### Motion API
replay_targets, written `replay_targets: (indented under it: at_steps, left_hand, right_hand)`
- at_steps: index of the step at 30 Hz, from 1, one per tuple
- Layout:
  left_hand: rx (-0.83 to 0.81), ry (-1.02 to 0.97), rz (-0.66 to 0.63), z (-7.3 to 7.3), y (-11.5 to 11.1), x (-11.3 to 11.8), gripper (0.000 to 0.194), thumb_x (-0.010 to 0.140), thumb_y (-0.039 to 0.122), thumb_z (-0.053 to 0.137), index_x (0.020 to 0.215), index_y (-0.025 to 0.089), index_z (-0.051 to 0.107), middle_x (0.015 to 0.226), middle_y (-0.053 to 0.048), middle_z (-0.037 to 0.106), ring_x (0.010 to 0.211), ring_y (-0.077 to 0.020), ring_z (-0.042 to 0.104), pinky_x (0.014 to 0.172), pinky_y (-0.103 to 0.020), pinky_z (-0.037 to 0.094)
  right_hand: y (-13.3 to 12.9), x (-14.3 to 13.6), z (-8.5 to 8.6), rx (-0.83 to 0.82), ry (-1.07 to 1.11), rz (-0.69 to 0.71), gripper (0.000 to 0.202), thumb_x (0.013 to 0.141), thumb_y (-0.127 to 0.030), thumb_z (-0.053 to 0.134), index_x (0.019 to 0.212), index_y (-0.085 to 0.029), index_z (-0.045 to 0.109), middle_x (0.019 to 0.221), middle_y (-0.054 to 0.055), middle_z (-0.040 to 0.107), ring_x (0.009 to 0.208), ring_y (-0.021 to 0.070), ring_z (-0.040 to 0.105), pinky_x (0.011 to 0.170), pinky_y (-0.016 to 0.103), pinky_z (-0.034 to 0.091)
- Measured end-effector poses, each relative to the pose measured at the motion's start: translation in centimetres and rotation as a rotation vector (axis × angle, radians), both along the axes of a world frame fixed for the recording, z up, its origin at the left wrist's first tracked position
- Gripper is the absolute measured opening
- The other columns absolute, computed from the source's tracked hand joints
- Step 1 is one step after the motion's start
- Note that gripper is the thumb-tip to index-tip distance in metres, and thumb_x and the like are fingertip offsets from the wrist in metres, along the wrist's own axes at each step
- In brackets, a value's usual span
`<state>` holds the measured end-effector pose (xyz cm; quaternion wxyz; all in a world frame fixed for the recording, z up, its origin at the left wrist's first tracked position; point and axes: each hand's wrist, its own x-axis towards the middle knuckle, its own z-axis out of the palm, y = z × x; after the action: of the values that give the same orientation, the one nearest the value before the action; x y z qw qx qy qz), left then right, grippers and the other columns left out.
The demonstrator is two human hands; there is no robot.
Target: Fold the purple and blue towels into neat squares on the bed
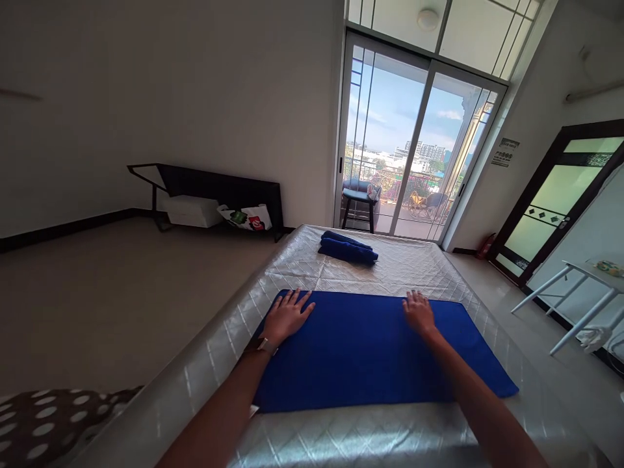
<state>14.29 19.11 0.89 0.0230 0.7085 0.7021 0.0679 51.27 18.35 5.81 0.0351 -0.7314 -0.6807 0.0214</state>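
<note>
A blue cloth (361, 351) lies spread out flat on a pale quilted mattress (312, 435). My left hand (286, 315) rests on its far left corner area, palm down with the fingers spread. Toward the right part of the far edge, my right hand (418, 312) lies palm down on the cloth, fingers stretched out. Neither hand holds anything. Beyond the cloth, rolled dark blue cloths (347, 249) sit near the far end of the mattress.
A black rack (219, 185) with a white box (191, 211) stands by the left wall. Glass sliding doors (390, 143) are ahead. A small light table (592, 273) stands at the right, and brown dotted fabric (53, 422) lies at the lower left.
</note>
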Motion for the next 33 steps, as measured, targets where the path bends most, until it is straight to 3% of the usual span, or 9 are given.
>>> replay_targets:
  at_steps: [4, 6, 8, 11, 16, 19, 22, 27, 33]
  left_hand:
    - [0.017, 0.007, -0.004, -0.1, 0.1, 0.0, 0.065, 0.098, 0.055, 0.029, 0.154, 0.024, 0.036, 0.162, -0.010, 0.032, 0.149, -0.0291, 0.029, 0.122, -0.050, 0.020]
    - [0.020, 0.008, -0.005, -0.1, 0.0, 0.0, 0.065, 0.098, 0.055, 0.031, 0.154, 0.023, 0.036, 0.161, -0.011, 0.032, 0.149, -0.0297, 0.029, 0.122, -0.051, 0.019]
    - [0.008, 0.003, 0.000, 0.1, -0.1, 0.0, 0.065, 0.098, 0.055, 0.029, 0.154, 0.023, 0.035, 0.162, -0.011, 0.031, 0.150, -0.0295, 0.028, 0.122, -0.051, 0.019]
    - [-0.018, -0.013, 0.011, 0.4, -0.4, 0.1, 0.065, 0.098, 0.057, 0.025, 0.155, 0.026, 0.032, 0.164, -0.009, 0.027, 0.151, -0.0280, 0.026, 0.122, -0.051, 0.018]
    - [-0.023, 0.009, 0.016, 0.5, -0.3, -0.2, 0.066, 0.098, 0.058, 0.028, 0.155, 0.027, 0.032, 0.163, -0.009, 0.028, 0.151, -0.0280, 0.026, 0.123, -0.050, 0.017]
    - [-0.022, 0.018, 0.023, 0.2, -0.1, -0.5, 0.066, 0.097, 0.058, 0.030, 0.155, 0.027, 0.032, 0.163, -0.010, 0.029, 0.150, -0.0284, 0.027, 0.123, -0.050, 0.017]
    - [-0.009, 0.015, 0.022, -0.2, 0.1, -0.8, 0.066, 0.097, 0.059, 0.029, 0.155, 0.027, 0.033, 0.163, -0.010, 0.029, 0.150, -0.0288, 0.027, 0.122, -0.052, 0.018]
    - [0.009, 0.020, 0.010, -0.6, 0.1, -1.0, 0.067, 0.097, 0.059, 0.028, 0.155, 0.026, 0.033, 0.162, -0.010, 0.031, 0.150, -0.0296, 0.027, 0.122, -0.053, 0.019]
    - [0.014, 0.012, 0.033, -0.5, 0.0, -0.7, 0.068, 0.097, 0.061, 0.024, 0.156, 0.026, 0.031, 0.163, -0.010, 0.030, 0.151, -0.0308, 0.025, 0.121, -0.052, 0.020]
  right_hand:
    - [-1.4, -11.3, -1.8, -0.035, 0.152, 0.385, 0.061, 0.103, -0.050, 0.024, 0.157, -0.022, 0.031, 0.165, 0.004, 0.024, 0.153, 0.0198, 0.016, 0.124, 0.040, 0.012]
    - [-1.9, -14.3, -2.6, -0.053, 0.196, 0.460, 0.063, 0.103, -0.052, 0.023, 0.157, -0.022, 0.029, 0.165, 0.004, 0.023, 0.153, 0.0200, 0.014, 0.124, 0.042, 0.010]
    - [-2.0, -14.8, -3.0, -0.067, 0.212, 0.466, 0.064, 0.103, -0.053, 0.022, 0.158, -0.021, 0.026, 0.165, 0.004, 0.022, 0.154, 0.0198, 0.012, 0.124, 0.042, 0.009]
    - [-1.5, -11.3, -2.8, -0.088, 0.179, 0.388, 0.065, 0.102, -0.054, 0.020, 0.159, -0.021, 0.023, 0.165, 0.003, 0.021, 0.154, 0.0177, 0.010, 0.124, 0.040, 0.007]
    - [-0.6, 1.5, -1.8, -0.114, 0.040, 0.080, 0.064, 0.103, -0.050, 0.019, 0.160, -0.021, 0.020, 0.165, 0.003, 0.023, 0.154, 0.0159, 0.012, 0.124, 0.038, 0.009]
    - [-0.3, 9.4, -1.7, -0.113, -0.017, -0.132, 0.065, 0.102, -0.046, 0.019, 0.159, -0.015, 0.021, 0.166, 0.006, 0.022, 0.153, 0.0186, 0.015, 0.124, 0.038, 0.011]
    - [-0.2, 14.1, -2.2, -0.091, -0.017, -0.244, 0.067, 0.102, -0.045, 0.016, 0.159, -0.011, 0.020, 0.166, 0.008, 0.021, 0.153, 0.0196, 0.017, 0.124, 0.039, 0.014]
    - [-0.2, 15.0, -2.6, -0.082, -0.006, -0.275, 0.068, 0.101, -0.047, 0.015, 0.159, -0.011, 0.019, 0.166, 0.009, 0.021, 0.153, 0.0201, 0.018, 0.123, 0.039, 0.014]
    - [-0.3, 12.2, -0.3, -0.107, -0.076, -0.337, 0.063, 0.101, -0.034, 0.020, 0.157, -0.006, 0.026, 0.164, 0.015, 0.024, 0.152, 0.0263, 0.021, 0.123, 0.046, 0.015]
